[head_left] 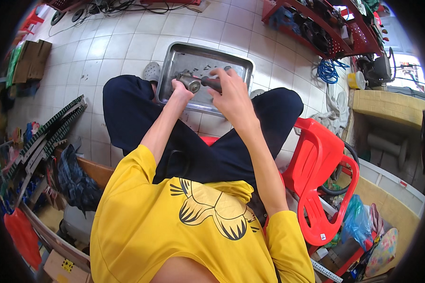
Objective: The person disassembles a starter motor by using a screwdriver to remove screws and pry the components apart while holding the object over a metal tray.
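Observation:
Over a shallow metal tray point(167, 61) on the floor, my left hand point(181, 89) is closed round a grey metal part with a round, cylindrical end point(190, 84). My right hand point(231, 93) grips a dark-handled tool point(212, 84) that points toward this metal part. Its working tip is too small to tell, and I cannot make out whether it touches. Several small dark pieces point(206, 69) lie in the tray behind my hands.
The tray sits between my bent knees on a tiled floor point(141, 45). A red plastic chair point(316, 174) stands at my right. Red shelving point(311, 28) and a coil of blue hose point(331, 70) are at the far right. Long dark strips point(47, 137) lie at the left.

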Motion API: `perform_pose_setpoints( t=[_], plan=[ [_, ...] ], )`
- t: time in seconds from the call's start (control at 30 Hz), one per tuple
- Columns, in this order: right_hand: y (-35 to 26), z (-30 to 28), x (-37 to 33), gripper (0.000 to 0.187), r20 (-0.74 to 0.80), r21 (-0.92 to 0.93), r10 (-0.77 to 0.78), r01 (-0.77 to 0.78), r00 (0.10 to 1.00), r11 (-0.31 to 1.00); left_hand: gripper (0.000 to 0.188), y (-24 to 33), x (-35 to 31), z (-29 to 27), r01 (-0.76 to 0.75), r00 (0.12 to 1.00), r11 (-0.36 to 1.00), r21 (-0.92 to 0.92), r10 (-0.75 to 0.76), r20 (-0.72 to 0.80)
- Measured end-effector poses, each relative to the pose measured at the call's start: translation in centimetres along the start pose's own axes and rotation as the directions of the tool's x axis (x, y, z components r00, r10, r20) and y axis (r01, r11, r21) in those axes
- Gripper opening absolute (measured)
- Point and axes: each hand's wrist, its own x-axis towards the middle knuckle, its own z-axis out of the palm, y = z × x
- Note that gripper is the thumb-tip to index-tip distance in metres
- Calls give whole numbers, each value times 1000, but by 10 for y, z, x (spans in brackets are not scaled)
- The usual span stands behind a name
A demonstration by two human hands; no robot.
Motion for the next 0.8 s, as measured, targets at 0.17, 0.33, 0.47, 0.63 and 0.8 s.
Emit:
perform_pose_setpoints(
  t=[0.17, 0.33, 0.47, 0.63, 0.8],
  plan=[
    [-35, -7, -1, 28, 105, -228, 290, -261, 951, 938, 65, 5, 7, -9, -67, 996, 996, 53, 64, 66],
    [-4, 6, -24, 27, -34, 90, 154, -150, 988, 985, 58, -8, -7, 4, -90, 995, 995, 38, 88, 52],
    [8, 5, -29, 29, -74, 81, 8, -2, 997, 997, 61, -4, -7, 5, -110, 993, 993, 40, 108, 42],
    [-16, -7, -9, 30, 45, -17, 269, -269, 962, 963, 57, -6, -6, 4, -98, 995, 994, 56, 97, 16],
    [12, -10, 2, 32, 132, 48, 262, -270, 956, 962, 52, -6, -8, 3, -253, 967, 967, 9, 253, 17]
  ],
)
